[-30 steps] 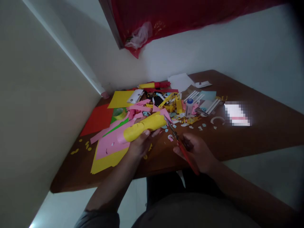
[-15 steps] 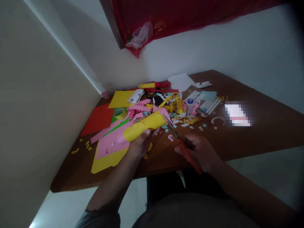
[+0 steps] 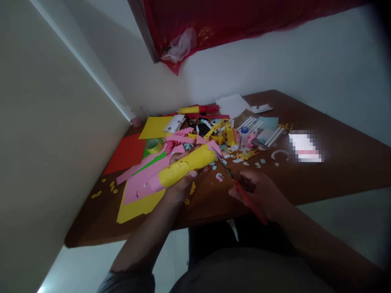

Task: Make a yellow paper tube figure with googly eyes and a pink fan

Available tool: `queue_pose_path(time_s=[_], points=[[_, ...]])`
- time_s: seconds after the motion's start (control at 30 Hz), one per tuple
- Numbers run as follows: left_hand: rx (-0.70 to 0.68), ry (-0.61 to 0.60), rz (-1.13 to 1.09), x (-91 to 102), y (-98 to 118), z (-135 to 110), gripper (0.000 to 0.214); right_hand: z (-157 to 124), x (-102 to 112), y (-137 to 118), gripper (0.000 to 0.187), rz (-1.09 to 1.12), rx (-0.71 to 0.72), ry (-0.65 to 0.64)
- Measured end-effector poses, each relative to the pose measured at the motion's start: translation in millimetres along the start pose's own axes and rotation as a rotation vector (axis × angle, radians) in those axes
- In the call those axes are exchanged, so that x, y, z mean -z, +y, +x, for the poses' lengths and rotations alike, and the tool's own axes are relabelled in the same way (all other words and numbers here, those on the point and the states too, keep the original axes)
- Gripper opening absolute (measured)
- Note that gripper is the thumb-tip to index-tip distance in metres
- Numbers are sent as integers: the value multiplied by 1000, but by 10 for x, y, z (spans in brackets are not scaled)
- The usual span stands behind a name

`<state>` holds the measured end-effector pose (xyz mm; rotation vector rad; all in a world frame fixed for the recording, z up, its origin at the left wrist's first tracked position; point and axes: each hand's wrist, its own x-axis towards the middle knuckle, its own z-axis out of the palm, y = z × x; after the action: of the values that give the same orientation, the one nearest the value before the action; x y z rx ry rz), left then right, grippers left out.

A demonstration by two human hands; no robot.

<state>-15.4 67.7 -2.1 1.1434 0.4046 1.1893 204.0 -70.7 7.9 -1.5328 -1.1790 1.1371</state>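
Holding a yellow paper roll (image 3: 183, 165) in the left hand (image 3: 179, 188), fingers curled round its underside and gripping it. Roll tilted, higher end to the right, raised over the near left part of the table (image 3: 336, 175). Grasping red-handled scissors (image 3: 237, 186) in the right hand (image 3: 259, 194), fingers clenched about the handles, blades aimed up and to the left, tips at the roll's right end. Blade opening too small to tell. Lying beneath the roll: pink sheet (image 3: 139, 185) over a yellow sheet (image 3: 137, 207). Farther back: red sheet (image 3: 126, 152), heaped paper scraps (image 3: 214, 134), and a white glue bottle (image 3: 243, 138) standing upright among them.
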Motion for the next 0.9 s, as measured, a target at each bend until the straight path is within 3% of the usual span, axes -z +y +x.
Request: queue_pose_path(time_s=[0.27,0.57,0.9], points=[[-2,-46,-22,42,-22,16,67,-30,-26,-29,51,36,-89,-15],[-91,-50,15,185,-150,-30,64,-5,11,9,53,94,-38,11],[-71,-45,82,154,-55,5,71,-48,65,-86,49,26,-111,-20]])
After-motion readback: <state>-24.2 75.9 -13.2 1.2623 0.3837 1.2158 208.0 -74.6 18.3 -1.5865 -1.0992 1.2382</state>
